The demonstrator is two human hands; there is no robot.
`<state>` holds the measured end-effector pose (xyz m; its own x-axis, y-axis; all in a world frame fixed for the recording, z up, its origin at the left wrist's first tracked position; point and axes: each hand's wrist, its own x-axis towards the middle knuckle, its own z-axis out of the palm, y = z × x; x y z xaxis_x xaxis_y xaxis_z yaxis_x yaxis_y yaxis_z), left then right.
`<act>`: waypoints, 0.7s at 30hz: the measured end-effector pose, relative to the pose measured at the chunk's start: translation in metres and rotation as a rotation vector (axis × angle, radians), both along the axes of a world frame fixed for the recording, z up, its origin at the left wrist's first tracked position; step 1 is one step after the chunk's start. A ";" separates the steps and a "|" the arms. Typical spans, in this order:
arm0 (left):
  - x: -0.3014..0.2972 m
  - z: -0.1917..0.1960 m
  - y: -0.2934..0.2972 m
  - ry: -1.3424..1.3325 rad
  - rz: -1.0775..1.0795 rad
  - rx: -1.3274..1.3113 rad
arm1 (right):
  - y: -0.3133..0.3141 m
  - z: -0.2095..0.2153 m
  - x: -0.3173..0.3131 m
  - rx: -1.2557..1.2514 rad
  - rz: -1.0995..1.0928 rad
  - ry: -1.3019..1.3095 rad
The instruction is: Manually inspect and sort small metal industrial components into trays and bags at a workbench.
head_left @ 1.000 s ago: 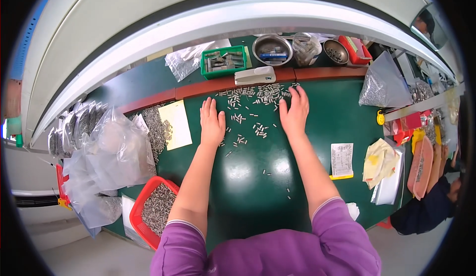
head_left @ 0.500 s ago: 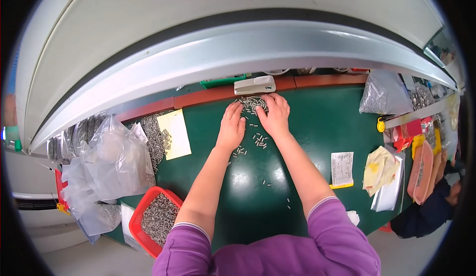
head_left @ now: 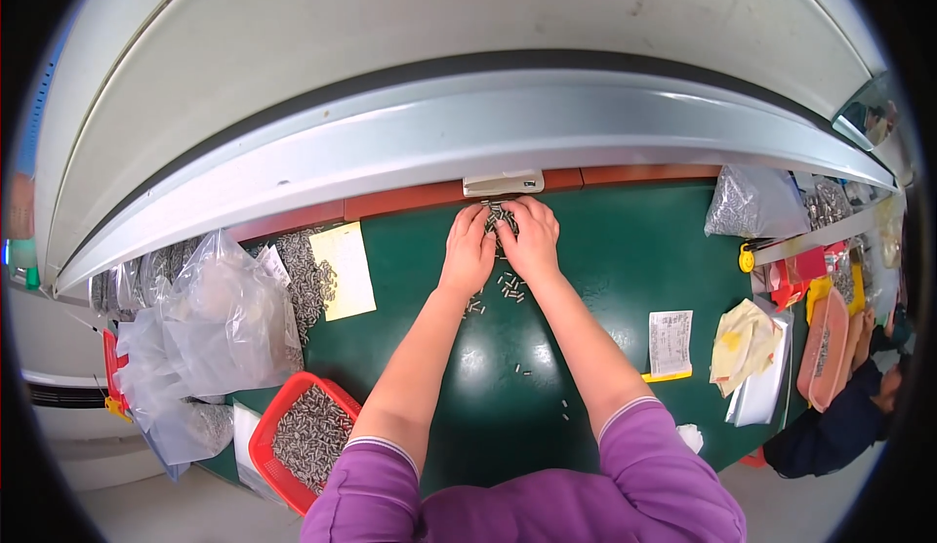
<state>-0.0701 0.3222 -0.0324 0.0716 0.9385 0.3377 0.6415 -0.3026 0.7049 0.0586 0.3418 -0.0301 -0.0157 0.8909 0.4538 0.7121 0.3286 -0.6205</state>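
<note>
On the green tabletop [head_left: 605, 260], a small pile of short metal pins [head_left: 501, 219] lies between my two hands, in front of a white device [head_left: 508, 185]. My left hand [head_left: 469, 252] rests against the pile's left side, palm down, fingers extended and slightly curved. From the other side my right hand [head_left: 533, 241] touches the pile, its fingers stretched out and partly over the pins. Neither hand is closed round a pin that I can see. Just nearer, loose pins [head_left: 511, 287] lie scattered between my wrists, and a few more lie closer to me.
A red basket [head_left: 262, 445] full of pins stands at the near left, beside clear plastic bags [head_left: 215, 319]. More pins lie by a yellow sheet [head_left: 344, 270]. On the right are a paper slip [head_left: 671, 343], a cloth [head_left: 742, 346] and another person's dark sleeve [head_left: 825, 436].
My hands have come closer together, squeezing the pile of pins narrower between them. The view has tilted slightly, hiding more of the white device behind the metal edge.
</note>
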 end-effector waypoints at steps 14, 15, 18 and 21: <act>-0.009 0.002 0.000 -0.005 0.002 -0.008 | 0.006 -0.001 -0.001 -0.012 0.058 -0.037; -0.010 0.004 -0.004 -0.028 -0.026 -0.031 | 0.003 0.000 0.002 -0.052 0.084 -0.032; -0.012 0.006 -0.008 -0.066 -0.029 -0.023 | 0.001 0.002 0.006 -0.060 0.121 -0.004; -0.007 0.003 0.004 -0.051 0.053 0.064 | 0.007 0.002 0.001 0.044 0.087 -0.039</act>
<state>-0.0774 0.3266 -0.0298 0.0035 0.9171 0.3986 0.6212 -0.3144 0.7178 0.0593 0.3484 -0.0276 -0.1106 0.8646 0.4902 0.7032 0.4166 -0.5761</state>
